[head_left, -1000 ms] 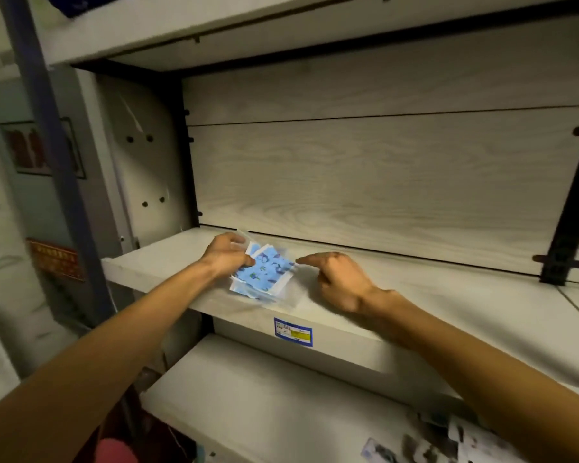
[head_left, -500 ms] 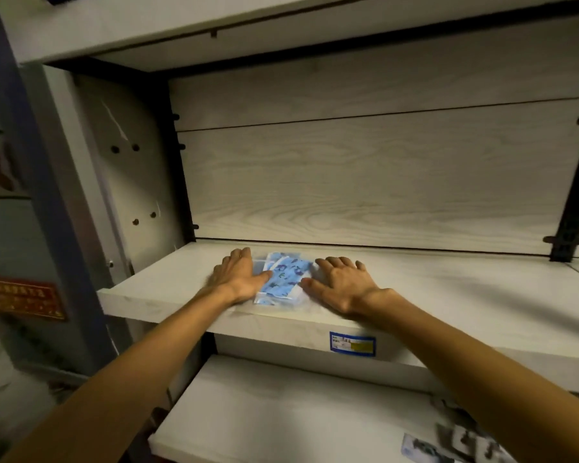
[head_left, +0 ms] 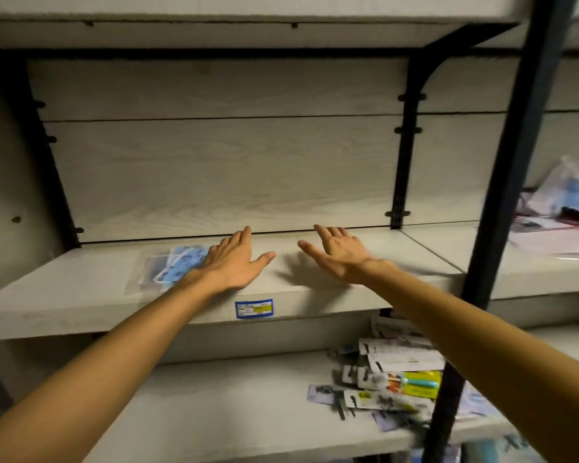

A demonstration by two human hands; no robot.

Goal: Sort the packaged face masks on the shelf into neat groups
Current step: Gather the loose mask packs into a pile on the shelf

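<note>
On the pale wood-grain shelf (head_left: 365,262), blue patterned masks in clear plastic packets (head_left: 174,265) look light, floppy, probably slick; pinch an edge. Left hand (head_left: 234,265) and right hand (head_left: 340,259) are spread, holding nothing.

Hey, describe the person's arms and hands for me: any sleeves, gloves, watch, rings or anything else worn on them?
Both arms are bare as far as the picture shows: no sleeves in view. The left hand and the right hand wear no gloves. No watch, bracelet or band shows on either wrist, and no rings show on the fingers. The picture is dim and a little blurred, so small jewellery could be missed.
</note>
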